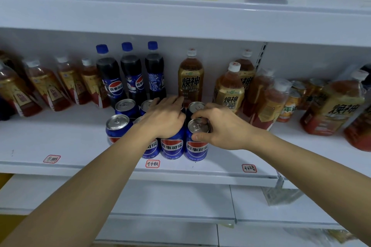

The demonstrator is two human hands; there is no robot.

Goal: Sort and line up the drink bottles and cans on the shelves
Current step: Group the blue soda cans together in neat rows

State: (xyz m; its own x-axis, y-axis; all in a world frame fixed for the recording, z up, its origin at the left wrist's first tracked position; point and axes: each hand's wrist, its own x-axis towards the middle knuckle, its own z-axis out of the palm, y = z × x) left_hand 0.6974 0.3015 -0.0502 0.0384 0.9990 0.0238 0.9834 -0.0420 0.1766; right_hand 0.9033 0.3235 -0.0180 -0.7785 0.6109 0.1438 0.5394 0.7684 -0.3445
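1. Both forearms reached from the bottom of the view up to the middle shelf (pixel 60 136), which was white and carried small hand-written labels on its front edge.
2. The right hand (pixel 222 128) grasped the front right can (pixel 197 146) near its top, with the thumb on the near side and the fingers curled over the far rim.
3. The left hand (pixel 164 118) lay flat on the tops of the cans in the middle of the group, its fingers straight and relaxed, gripping nothing.
4. The cans were blue with a red, white and blue round logo and silver lids; they stood upright, close together, at the front of the shelf. I could count at least seven, but the hands hid some.
5. Behind them stood three dark cola bottles (pixel 131 76) with blue caps in one row.
6. To the left, four reddish tea bottles (pixel 46 86) with white caps stood in a row.
7. To the right stood a group of golden-labelled drink bottles (pixel 190 78), at least five, not in order.
8. One orange can (pixel 291 106) stood among them.
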